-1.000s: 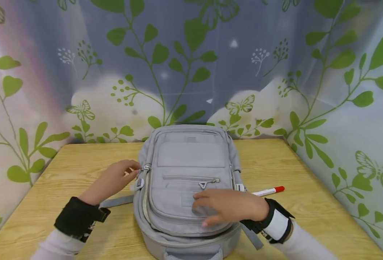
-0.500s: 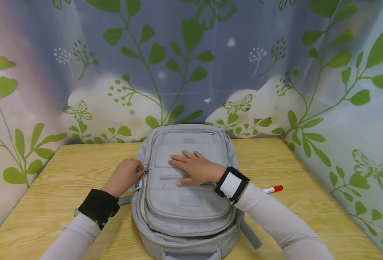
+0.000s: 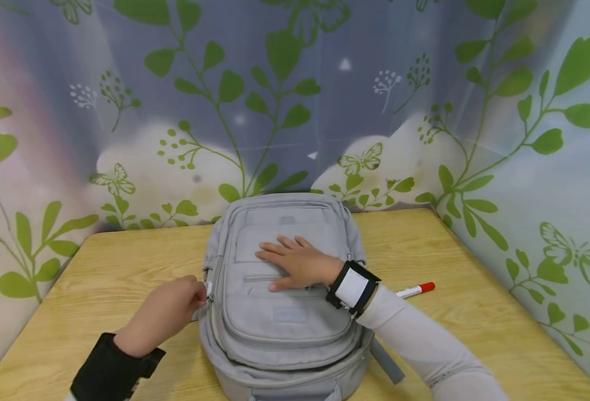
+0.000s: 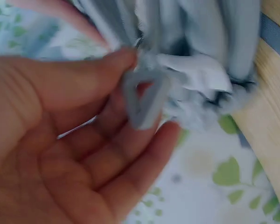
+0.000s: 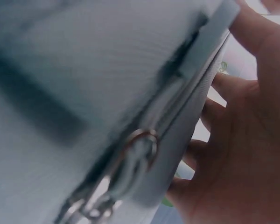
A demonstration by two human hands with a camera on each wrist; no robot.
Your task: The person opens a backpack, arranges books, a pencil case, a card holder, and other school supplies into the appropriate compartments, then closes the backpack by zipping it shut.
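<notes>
A light grey backpack point(image 3: 250, 356) lies front side up on the table, its carry handle toward me. At its left side my left hand point(image 3: 167, 306) pinches a zipper pull; the left wrist view shows the pull's grey triangular tab point(image 4: 144, 105) by the thumb and fingers. My right hand point(image 3: 300, 264) rests spread on the front panel, over part of the front pocket zipper. In the right wrist view that zipper's metal ring point(image 5: 142, 144) appears close up and blurred. Toward me, a gap shows along the main compartment's edge. What is inside is hidden.
A white marker with a red cap point(image 3: 417, 289) lies right of the backpack on the wooden table point(image 3: 455, 334). A grey strap point(image 3: 387, 362) sticks out at the lower right. A leaf-patterned curtain point(image 3: 275, 111) hangs behind the table and along its sides.
My right hand moved from above the lower front up onto the panel and stayed there. My left hand took hold of the zipper pull and drew it toward me along the left side.
</notes>
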